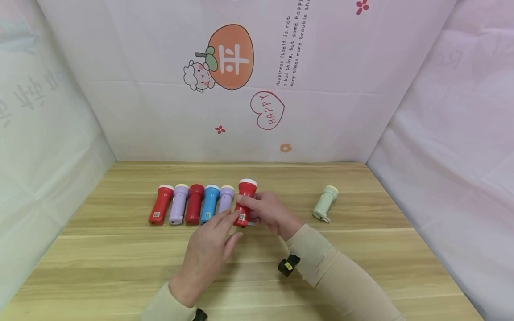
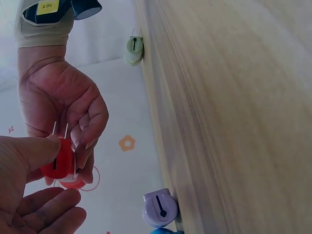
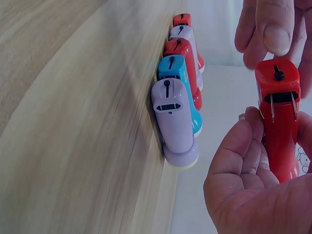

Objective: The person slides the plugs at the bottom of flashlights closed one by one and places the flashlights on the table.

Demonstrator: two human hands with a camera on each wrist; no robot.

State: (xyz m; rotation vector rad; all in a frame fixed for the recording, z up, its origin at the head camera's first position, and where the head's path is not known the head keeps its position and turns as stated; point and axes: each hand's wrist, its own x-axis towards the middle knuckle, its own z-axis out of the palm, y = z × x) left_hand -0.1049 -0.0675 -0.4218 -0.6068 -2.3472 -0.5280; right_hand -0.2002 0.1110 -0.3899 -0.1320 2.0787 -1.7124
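Note:
My right hand [image 1: 275,214] grips a red flashlight [image 1: 247,189] with a white head rim, held above the table. Two metal prongs [image 3: 284,108] stick out near its tail end, clearly seen in the right wrist view. My left hand [image 1: 210,247] is at that tail end, its fingers fairly straight; in the left wrist view its thumb [image 2: 41,152] overlaps the red body. Whether it touches is unclear. Just left stands a row of flashlights: red [image 1: 161,205], purple [image 1: 179,205], dark red [image 1: 194,205], blue [image 1: 210,205] and another purple one [image 1: 226,196], partly behind my left fingers.
A pale green flashlight [image 1: 325,203] lies apart on the right of the wooden table [image 1: 381,267], its prongs out. Printed white cloth [image 1: 321,120] rises behind the table, with more cloth along both sides.

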